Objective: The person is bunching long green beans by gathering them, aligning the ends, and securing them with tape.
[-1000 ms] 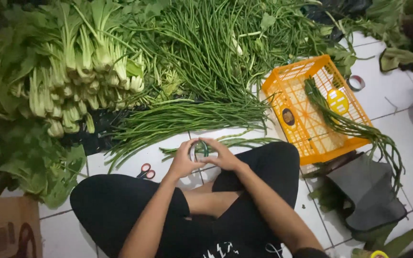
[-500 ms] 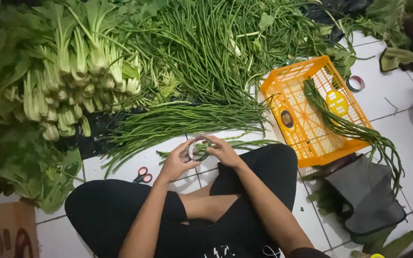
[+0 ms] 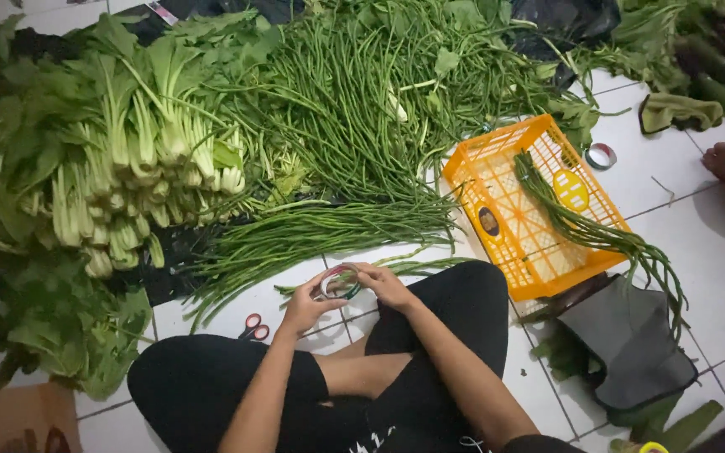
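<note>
Both hands have lifted slightly toward the frame's centre since the earlier picture, and the view has drifted a little. Left hand [image 3: 306, 304] and right hand [image 3: 385, 285] together grip a small roll of tape [image 3: 340, 282], fingers curled around its rim, just above the person's crossed legs in the lower middle of the frame. The roll is a thin, glossy ring with a hollow core.

Judged by the layout, the work is at an early stage: only one bundle of long beans [image 3: 585, 228] lies draped across the orange crate [image 3: 497, 252] at right of centre, its ends trailing over the rim onto the tiles. A straightened sheaf of beans [image 3: 312, 236] lies loose on the floor just beyond the hands. The large tangled heap of long beans [image 3: 354, 109] at top centre looks unsorted.

Textures: the beans are slender, flexible and matt green; the crate is rigid plastic lattice. Leafy greens [image 3: 119, 159] with pale, crisp stalks are stacked at upper left. Red-handled scissors [image 3: 252, 326] lie on the white tiled floor [image 3: 681, 168] beside the left knee. A second tape roll [image 3: 602, 155] rests beyond the crate.
</note>
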